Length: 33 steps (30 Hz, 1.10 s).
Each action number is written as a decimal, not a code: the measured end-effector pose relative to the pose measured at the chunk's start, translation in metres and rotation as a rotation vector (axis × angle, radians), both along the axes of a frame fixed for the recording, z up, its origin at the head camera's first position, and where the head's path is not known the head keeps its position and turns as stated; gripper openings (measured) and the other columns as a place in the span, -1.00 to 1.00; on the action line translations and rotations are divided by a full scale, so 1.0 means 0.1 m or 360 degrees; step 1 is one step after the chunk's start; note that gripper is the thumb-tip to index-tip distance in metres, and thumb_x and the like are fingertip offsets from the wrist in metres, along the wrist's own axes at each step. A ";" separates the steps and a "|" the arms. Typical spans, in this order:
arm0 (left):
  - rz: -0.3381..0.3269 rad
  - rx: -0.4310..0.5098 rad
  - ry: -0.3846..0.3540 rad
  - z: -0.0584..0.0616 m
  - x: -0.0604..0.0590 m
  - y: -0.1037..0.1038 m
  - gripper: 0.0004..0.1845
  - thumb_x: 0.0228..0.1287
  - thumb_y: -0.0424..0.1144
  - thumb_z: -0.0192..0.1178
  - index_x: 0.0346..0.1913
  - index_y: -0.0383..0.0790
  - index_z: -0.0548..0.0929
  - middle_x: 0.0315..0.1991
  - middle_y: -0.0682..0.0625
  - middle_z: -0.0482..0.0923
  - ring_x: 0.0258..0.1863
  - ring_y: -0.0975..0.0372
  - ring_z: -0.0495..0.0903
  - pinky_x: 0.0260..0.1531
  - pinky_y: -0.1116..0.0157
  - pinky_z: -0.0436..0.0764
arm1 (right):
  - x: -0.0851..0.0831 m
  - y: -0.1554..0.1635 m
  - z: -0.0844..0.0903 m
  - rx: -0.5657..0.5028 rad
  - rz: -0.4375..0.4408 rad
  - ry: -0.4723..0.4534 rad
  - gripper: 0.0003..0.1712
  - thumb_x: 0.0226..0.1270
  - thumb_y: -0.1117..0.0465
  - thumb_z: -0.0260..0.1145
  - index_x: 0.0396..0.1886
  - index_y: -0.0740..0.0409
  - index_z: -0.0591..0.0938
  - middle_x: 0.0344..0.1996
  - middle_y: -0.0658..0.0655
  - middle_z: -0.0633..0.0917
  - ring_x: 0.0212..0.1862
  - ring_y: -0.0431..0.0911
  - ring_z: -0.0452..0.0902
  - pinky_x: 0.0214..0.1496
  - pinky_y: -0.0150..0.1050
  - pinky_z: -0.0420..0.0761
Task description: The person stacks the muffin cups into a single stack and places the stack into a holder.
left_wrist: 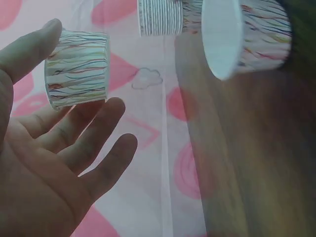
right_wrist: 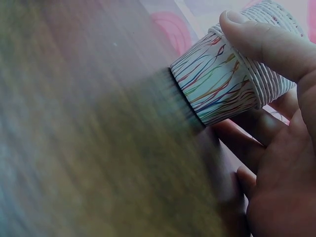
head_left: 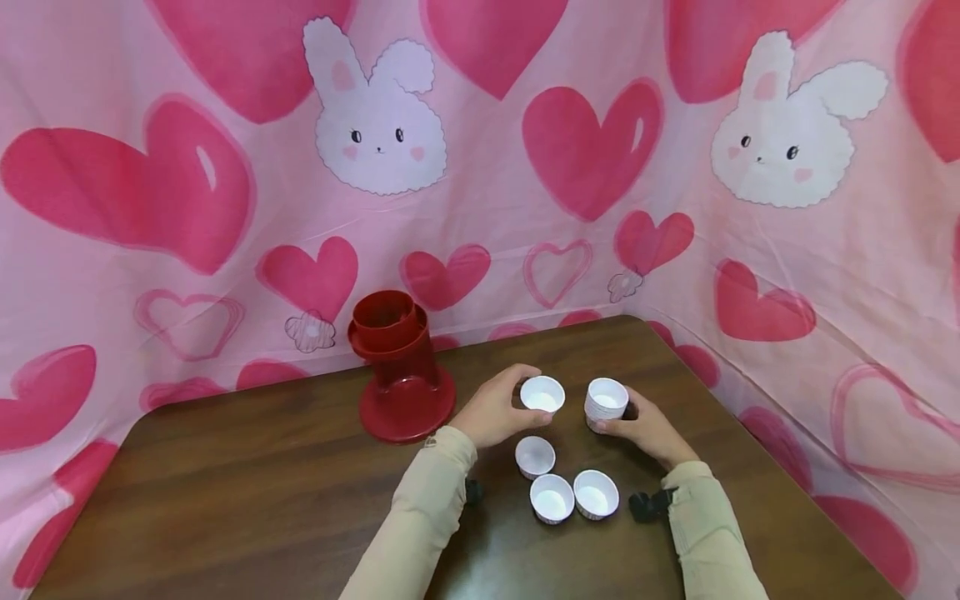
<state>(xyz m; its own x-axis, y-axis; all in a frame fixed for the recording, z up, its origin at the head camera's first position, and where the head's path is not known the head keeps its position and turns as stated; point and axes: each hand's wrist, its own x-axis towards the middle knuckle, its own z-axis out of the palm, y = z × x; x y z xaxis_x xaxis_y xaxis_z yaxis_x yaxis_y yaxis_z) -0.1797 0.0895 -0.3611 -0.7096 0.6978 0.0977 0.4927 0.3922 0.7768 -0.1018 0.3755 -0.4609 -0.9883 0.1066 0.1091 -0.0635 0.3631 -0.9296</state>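
Between thumb and fingers, my left hand [head_left: 497, 408] pinches a single paper baking cup [head_left: 542, 394], white inside with coloured wavy lines outside [left_wrist: 78, 69]. To its right, my right hand [head_left: 648, 427] grips a nested stack of the same cups [head_left: 606, 398]; ribbed rims and a streaked lower wall of the stack [right_wrist: 217, 79] show in the right wrist view. Nearer to me three separate cups stand upright on the table: one cup [head_left: 536, 457] below the left hand, another cup [head_left: 552, 499] in front of it, and a third cup [head_left: 596, 495] beside that.
A red plastic stand [head_left: 407, 408] with a round base and cup-like top is on the brown wooden table [head_left: 247, 475], left of the left hand. A pink cloth [head_left: 480, 150] with hearts and rabbits hangs behind the table and along its right side.
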 end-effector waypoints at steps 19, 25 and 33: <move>-0.0118 -0.0090 0.0085 0.01 -0.11 0.86 -0.32 0.23 -0.07 0.46 0.36 -0.15 0.48 0.22 -0.01 0.49 0.19 0.15 0.49 0.23 0.23 0.44 | 0.00 0.01 0.01 -0.0021 0.0029 0.0001 -0.25 0.19 0.25 0.54 0.35 0.28 0.45 0.10 0.27 0.61 0.09 0.07 0.50 0.17 -0.07 0.48; -0.0087 -0.0121 0.0022 -0.07 -0.12 0.96 -0.37 0.21 -0.07 0.47 0.31 -0.13 0.53 0.15 0.01 0.52 0.09 0.20 0.51 0.17 0.22 0.49 | -0.02 0.01 -0.02 -0.0015 0.0034 0.0004 -0.27 0.18 0.25 0.55 0.32 0.26 0.47 0.09 0.26 0.61 0.09 0.09 0.50 0.19 -0.03 0.46; -0.0082 -0.0096 -0.0008 -0.07 -0.10 1.08 -0.40 0.20 -0.08 0.48 0.27 -0.12 0.55 0.10 0.01 0.54 0.04 0.20 0.52 0.13 0.22 0.51 | 0.00 0.02 -0.01 -0.0030 0.0031 -0.0021 -0.21 0.21 0.24 0.53 0.39 0.26 0.40 0.14 0.29 0.59 0.13 0.12 0.50 0.26 0.03 0.42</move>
